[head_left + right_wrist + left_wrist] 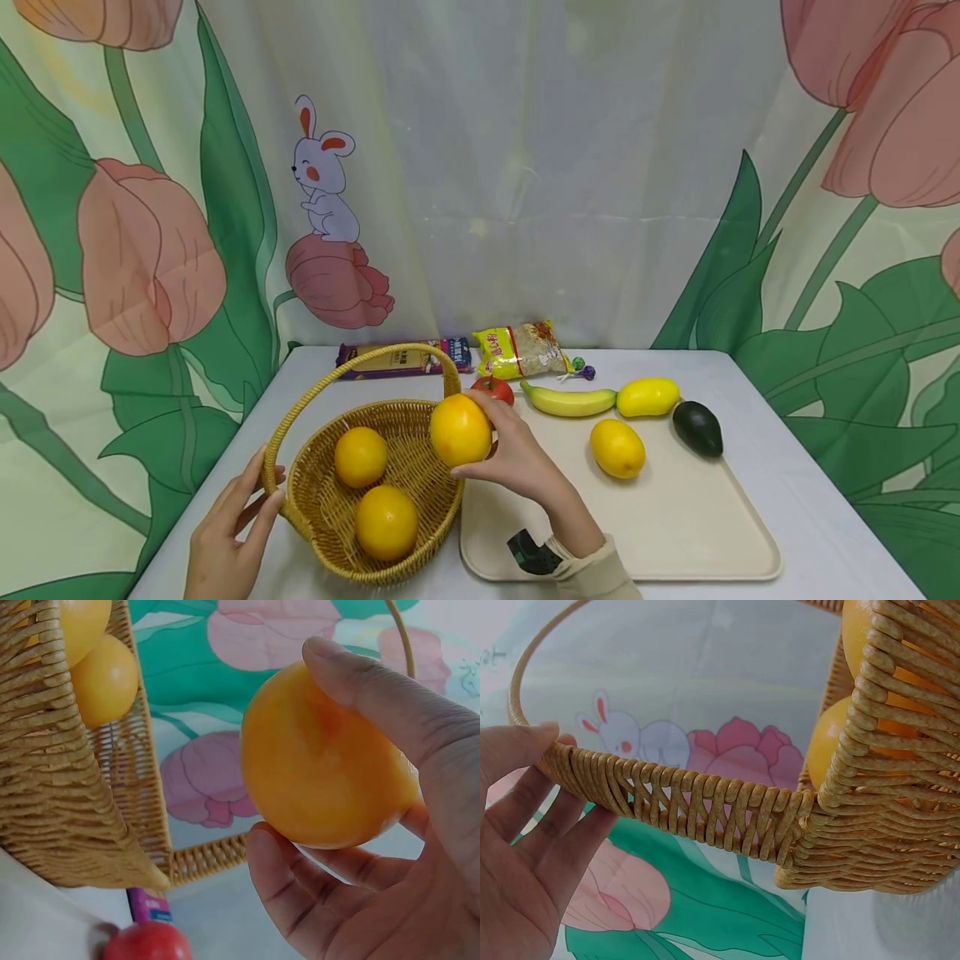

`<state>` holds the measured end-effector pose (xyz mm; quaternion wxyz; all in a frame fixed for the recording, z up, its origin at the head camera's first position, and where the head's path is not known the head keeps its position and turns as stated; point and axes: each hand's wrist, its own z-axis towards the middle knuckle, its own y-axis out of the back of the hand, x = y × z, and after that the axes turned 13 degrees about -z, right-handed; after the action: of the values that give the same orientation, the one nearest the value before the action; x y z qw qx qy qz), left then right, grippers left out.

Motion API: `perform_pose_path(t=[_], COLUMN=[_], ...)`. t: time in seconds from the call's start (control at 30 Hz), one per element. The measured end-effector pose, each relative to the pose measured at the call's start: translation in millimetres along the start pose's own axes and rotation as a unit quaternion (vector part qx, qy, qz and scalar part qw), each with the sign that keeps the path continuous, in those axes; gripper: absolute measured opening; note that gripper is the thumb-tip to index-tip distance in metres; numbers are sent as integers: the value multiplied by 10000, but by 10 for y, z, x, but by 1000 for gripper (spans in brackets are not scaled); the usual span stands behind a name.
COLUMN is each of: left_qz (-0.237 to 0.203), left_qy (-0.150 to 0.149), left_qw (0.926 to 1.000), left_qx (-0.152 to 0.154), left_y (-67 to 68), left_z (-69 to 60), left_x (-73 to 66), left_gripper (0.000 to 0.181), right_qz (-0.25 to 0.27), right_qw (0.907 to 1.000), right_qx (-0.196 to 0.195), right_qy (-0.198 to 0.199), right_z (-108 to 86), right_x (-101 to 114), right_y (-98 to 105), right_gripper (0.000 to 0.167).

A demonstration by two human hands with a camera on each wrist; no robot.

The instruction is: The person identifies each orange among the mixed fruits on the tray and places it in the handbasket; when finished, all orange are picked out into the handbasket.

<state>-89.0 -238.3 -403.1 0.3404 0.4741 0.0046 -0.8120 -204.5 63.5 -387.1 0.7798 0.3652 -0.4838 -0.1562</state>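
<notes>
A wicker basket [300, 525] with a tall handle holds two orange fruits [361, 457] [386, 522]. The left hand [232, 533] grips the left side of the basket's handle, thumb on one side and fingers on the other; the left wrist view shows the same hand [532, 840] pinching the woven handle [697, 802]. Above the basket's right rim, the right hand [525, 458] holds another orange fruit [461, 430]. In the right wrist view, thumb and fingers of the right hand [375, 795] wrap this fruit [322, 757], beside the basket [52, 765].
A beige tray [705, 542] to the right carries a yellow lemon [617, 448], a banana [570, 401], a yellow mango [648, 397] and a dark avocado [697, 429]. A red apple [495, 389] sits behind the held fruit. Snack packages [522, 350] [405, 360] and lollipops [582, 369] lie at the back.
</notes>
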Motion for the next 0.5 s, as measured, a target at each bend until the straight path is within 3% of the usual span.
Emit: perform_pose_path(t=[0.17, 0.5], left_qz=[-47, -36], left_qy=[-36, -73], left_qw=[10000, 9999], left_qx=[37, 73], left_y=[16, 21], left_z=[-2, -14], left_x=[16, 38], left_gripper=[67, 67], right_qz=[-149, -178], right_qw=[9996, 9987], right_qx=[117, 439], right_qy=[209, 203], right_z=[117, 296], right_x=[39, 22], right_y=[-74, -238], right_gripper=[91, 91])
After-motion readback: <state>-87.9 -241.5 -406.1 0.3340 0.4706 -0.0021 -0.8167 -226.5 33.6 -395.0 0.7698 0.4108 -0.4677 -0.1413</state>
